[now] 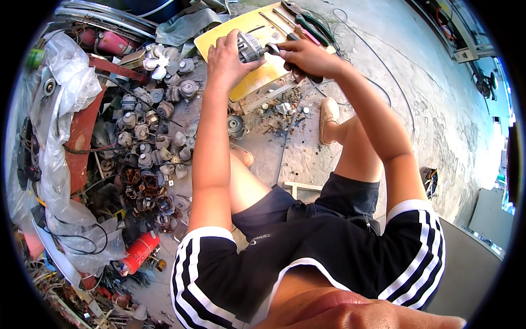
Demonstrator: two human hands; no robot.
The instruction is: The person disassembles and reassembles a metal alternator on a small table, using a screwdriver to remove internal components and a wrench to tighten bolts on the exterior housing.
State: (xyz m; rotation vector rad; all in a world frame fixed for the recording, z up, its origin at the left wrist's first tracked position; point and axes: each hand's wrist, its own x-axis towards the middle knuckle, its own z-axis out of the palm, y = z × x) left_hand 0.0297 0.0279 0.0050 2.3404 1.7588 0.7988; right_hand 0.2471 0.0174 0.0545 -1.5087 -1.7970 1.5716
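Observation:
My left hand (226, 64) is closed round a grey finned motor (250, 48), tilted above a worn yellow board (255, 79). My right hand (309, 57) meets the motor's right side, its fingers wrapped round a dark-handled tool. A rounded dark metal piece (272, 48) shows between those fingers and the motor; whether it belongs to the tool or the motor I cannot tell. The fingers hide most of the tool. Just beyond the right hand, pliers (313, 26) and several screwdrivers (283, 26) lie on the board.
Old motors and fan parts (156, 120) are heaped on the floor to my left, beside plastic sheeting (68, 77) and a red cylinder (140, 252). A round metal part (235, 126) and small scraps (285, 109) lie before my feet. A cable (378, 52) loops across the floor on the right.

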